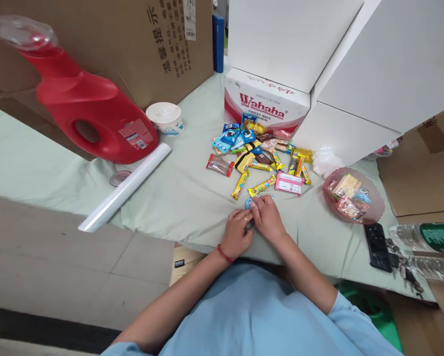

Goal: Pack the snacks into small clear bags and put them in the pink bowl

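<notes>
A small blue wrapped packet (248, 203) shows at the fingertips of my right hand (269, 217), close above the table cloth. That hand is closed on it, and its fingers cover most of it. My left hand (237, 233), with a red band at the wrist, meets the right one from the left. Its fingers are bent together, and whatever they hold is hidden. Just beyond my hands lie a yellow stick-shaped snack (262, 186), another yellow stick snack (240, 184) and a pink-and-white packet (288, 183).
Behind is a pile of wrapped snacks (244, 143) against a Wahaha box (266, 101). To the right are a pink bowl (377, 210) with packets, a phone (378, 247), keys (405, 269) and bottles (411, 236). Leftward stand a red jug (106, 104), a paper tub (166, 121) and a white roll (127, 188).
</notes>
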A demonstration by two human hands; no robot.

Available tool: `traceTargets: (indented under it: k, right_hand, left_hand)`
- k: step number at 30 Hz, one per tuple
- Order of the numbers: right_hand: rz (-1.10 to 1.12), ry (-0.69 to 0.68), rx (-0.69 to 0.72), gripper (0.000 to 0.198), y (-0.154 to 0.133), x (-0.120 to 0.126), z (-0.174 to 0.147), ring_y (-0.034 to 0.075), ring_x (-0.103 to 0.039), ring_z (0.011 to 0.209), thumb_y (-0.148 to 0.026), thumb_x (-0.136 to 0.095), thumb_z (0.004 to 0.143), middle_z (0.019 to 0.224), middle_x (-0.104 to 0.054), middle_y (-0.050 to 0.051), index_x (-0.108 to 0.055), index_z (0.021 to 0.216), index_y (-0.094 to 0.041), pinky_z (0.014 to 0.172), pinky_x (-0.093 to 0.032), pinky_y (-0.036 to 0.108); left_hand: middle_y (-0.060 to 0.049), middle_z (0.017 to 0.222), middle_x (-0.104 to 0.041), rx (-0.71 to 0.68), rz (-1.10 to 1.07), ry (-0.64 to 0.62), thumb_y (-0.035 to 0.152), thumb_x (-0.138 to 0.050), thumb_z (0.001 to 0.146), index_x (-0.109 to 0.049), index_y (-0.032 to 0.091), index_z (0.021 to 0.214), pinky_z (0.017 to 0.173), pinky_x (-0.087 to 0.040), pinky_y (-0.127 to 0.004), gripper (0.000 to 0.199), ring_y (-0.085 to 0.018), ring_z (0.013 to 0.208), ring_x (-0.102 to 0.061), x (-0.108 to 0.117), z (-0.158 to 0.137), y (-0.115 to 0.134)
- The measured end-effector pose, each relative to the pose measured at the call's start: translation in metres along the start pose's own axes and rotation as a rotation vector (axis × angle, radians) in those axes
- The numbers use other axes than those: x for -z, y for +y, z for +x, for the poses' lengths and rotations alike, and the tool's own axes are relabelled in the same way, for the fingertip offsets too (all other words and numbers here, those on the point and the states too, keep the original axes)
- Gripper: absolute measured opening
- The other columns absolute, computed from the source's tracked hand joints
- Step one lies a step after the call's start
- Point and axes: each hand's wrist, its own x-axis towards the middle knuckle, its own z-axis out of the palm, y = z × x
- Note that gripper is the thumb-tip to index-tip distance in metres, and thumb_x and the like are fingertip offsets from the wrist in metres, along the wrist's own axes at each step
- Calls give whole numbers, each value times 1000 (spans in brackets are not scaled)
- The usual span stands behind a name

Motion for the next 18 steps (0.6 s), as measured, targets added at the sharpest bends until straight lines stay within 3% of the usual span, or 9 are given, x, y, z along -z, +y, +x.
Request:
traceTargets:
  k: [2, 5, 8, 11, 15, 18]
  right_hand:
    - [-85, -12, 38, 45, -5, -4, -10, 32, -54, 110, -38, -41, 106, 119, -60, 20, -63, 134, -11, 98, -48, 48]
    - [-175, -16, 44, 53, -8, -11, -22, 36, -49, 115, -44, -52, 102, 131, -55, 22, -55, 146, -14, 98, -48, 54]
    - [-182, 20, 21, 49, -7, -14, -22, 36, -51, 111, -37, -59, 98, 128, -58, 20, -58, 143, -18, 96, -50, 55]
    - [-100, 83, 13, 35, -4, -2, -16, 33, -54, 107, -28, -51, 101, 120, -63, 18, -67, 131, -19, 97, -50, 51]
    - [217, 193, -34, 30, 5, 34, -14, 27, -62, 107, -30, -47, 104, 113, -69, 13, -72, 117, -22, 97, -52, 43]
    - [520, 164, -169, 26, 16, 53, -20, 23, -67, 96, -38, -52, 101, 105, -74, 8, -72, 111, -23, 90, -55, 38]
  left_hand:
    - [-8, 128, -71, 84, -204, 62, 7, -49, 69, -68, 22, 112, 114, -44, -45, 50, -23, 123, -63, 12, -12, -9]
    - [-6, 114, -73, 269, -396, 184, 10, -47, 69, -64, 22, 111, 105, -51, -41, 47, -21, 111, -68, 26, -24, -15]
    - [-3, 97, -72, 368, -421, 232, 13, -48, 71, -63, 21, 102, 97, -54, -38, 36, -19, 94, -70, 37, -27, -14]
    - [-3, 93, -69, 357, -350, 245, 16, -50, 77, -64, 21, 96, 94, -53, -38, 24, -19, 92, -67, 49, -25, -9]
    - [-8, 113, -65, 292, -319, 231, 30, -58, 88, -65, 21, 107, 100, -52, -40, 23, -21, 109, -63, 53, -16, 5]
    - [-13, 140, -57, 310, -450, 138, 41, -66, 88, -57, 24, 133, 102, -53, -39, 50, -24, 128, -58, 41, -3, 15]
